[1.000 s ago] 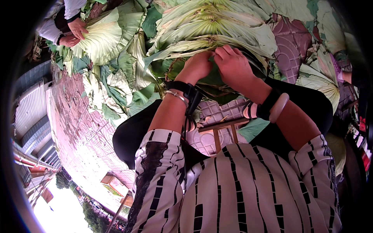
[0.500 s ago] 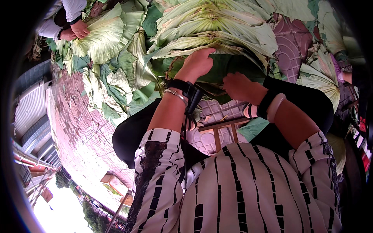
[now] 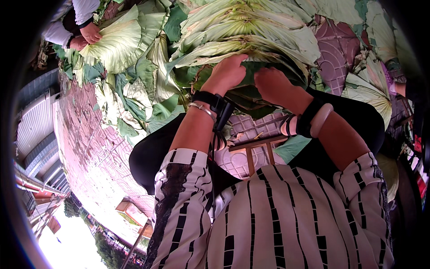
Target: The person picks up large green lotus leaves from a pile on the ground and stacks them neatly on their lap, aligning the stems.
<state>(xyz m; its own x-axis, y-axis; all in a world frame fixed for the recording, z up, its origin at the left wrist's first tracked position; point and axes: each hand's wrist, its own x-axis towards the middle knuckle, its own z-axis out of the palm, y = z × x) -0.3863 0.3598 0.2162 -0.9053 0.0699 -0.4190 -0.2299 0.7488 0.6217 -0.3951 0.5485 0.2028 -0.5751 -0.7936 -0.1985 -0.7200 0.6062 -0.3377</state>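
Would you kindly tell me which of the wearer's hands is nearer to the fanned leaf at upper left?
The left. The left hand is to the right of the fanned leaf, apart from it; the right hand is farther to its right.

Two bare hands: one left hand [image 3: 227,73], one right hand [image 3: 275,86]. Two black wristbands [image 3: 309,118], one per wrist. Two bangles: one silver bangle [image 3: 202,109], one whitish bangle [image 3: 321,120]. Two co-worker's hands [image 3: 91,32] at upper left. One wooden frame [image 3: 250,146] between two black-clad knees [image 3: 152,152]. One large layered leaf stack [image 3: 245,28], its leaves too overlapped to count.
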